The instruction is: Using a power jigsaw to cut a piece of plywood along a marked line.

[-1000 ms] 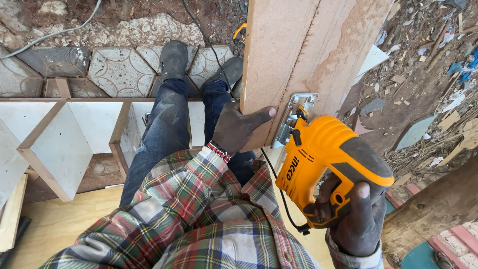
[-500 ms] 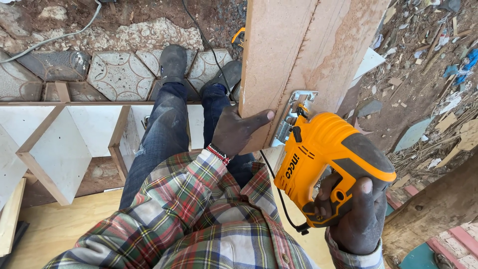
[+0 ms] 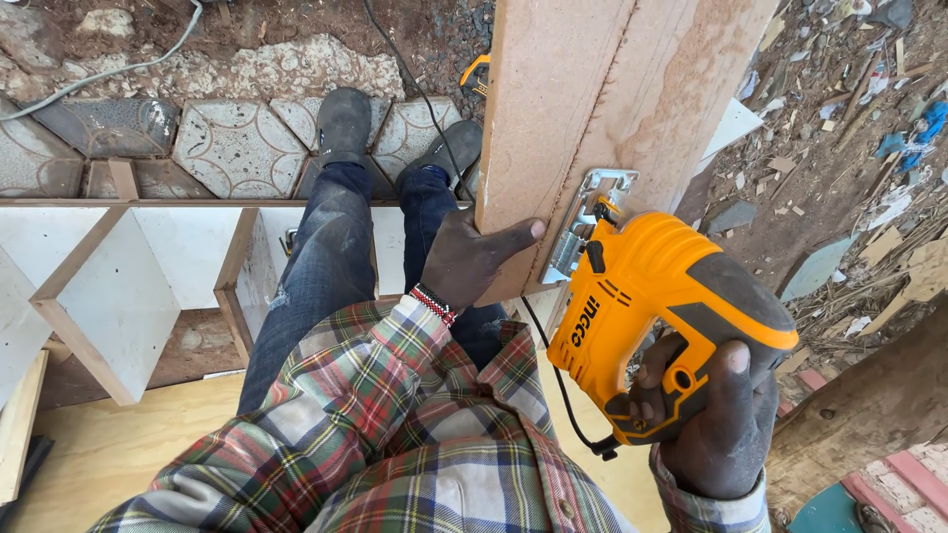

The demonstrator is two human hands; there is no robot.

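The right hand (image 3: 716, 419) is clenched around the handle of one orange jigsaw (image 3: 662, 316), thumb up along the grip, fingers curled under it. The saw's metal shoe (image 3: 583, 222) lies flat against a tall board (image 3: 602, 109) that rises out of the top of the view; a fine cut line runs up the board above the shoe. The left hand (image 3: 469, 262) is spread flat on the board's near face, thumb pointing toward the shoe and just short of it, grasping nothing, only pressing. The board's left edge is free, with the legs just beside it; its right edge stands over littered dirt (image 3: 839, 148), where there is open room. One black cord (image 3: 558, 380) hangs from the saw's rear, passing close by the plaid shirt (image 3: 395, 434). Two shoes (image 3: 346, 123) stand on patterned tiles (image 3: 237, 143), toes near broken concrete. To the left a white cabinet (image 3: 109, 296) with wood-edged dividers lies open-side up, at least three compartments showing, its top edge touching the knees' line. A plywood sheet (image 3: 109, 444) lies below it. One yellow tape measure (image 3: 476, 74) sits beyond the board's left edge
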